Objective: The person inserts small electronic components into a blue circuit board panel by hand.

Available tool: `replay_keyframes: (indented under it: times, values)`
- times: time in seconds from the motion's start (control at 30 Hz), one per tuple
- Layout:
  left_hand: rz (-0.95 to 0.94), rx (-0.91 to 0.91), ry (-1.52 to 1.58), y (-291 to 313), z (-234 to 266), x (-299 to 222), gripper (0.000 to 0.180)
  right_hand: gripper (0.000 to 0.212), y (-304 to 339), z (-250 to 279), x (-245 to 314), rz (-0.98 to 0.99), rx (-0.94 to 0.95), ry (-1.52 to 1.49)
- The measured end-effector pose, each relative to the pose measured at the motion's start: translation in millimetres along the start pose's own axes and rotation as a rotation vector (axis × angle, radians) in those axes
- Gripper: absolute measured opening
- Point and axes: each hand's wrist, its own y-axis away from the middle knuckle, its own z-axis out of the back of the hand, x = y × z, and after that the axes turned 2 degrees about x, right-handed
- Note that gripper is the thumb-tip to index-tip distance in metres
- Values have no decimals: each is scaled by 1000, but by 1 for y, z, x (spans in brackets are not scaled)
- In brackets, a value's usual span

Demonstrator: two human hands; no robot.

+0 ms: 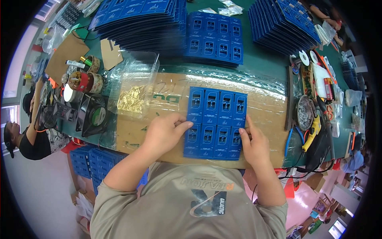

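Observation:
A blue circuit board panel (215,124), split into several equal units with dark rectangular parts, lies in front of me on a film-covered cardboard sheet (266,123). My left hand (165,132) grips its left edge, the thumb reaching onto the board and the other fingers curled. On the opposite edge is my right hand (254,142), with its thumb on the board and a finger along the side. Left of the panel, small gold-coloured metal pins (133,99) are heaped in a clear plastic tray (144,65).
Tall stacks of blue panels (139,30) (280,28) and a lower stack (215,40) stand at the back. To the left are a black fan (93,114) and tape rolls (94,83). A yellow-handled soldering iron (312,133), pliers (297,137) and a round metal dish (304,111) lie right.

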Motion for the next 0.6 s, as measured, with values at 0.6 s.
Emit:
replay_keyframes:
  times: [0.6]
  values:
    - [-492, -480, -343, 17, 78, 7, 16, 46, 4, 5, 52, 682, 14, 366]
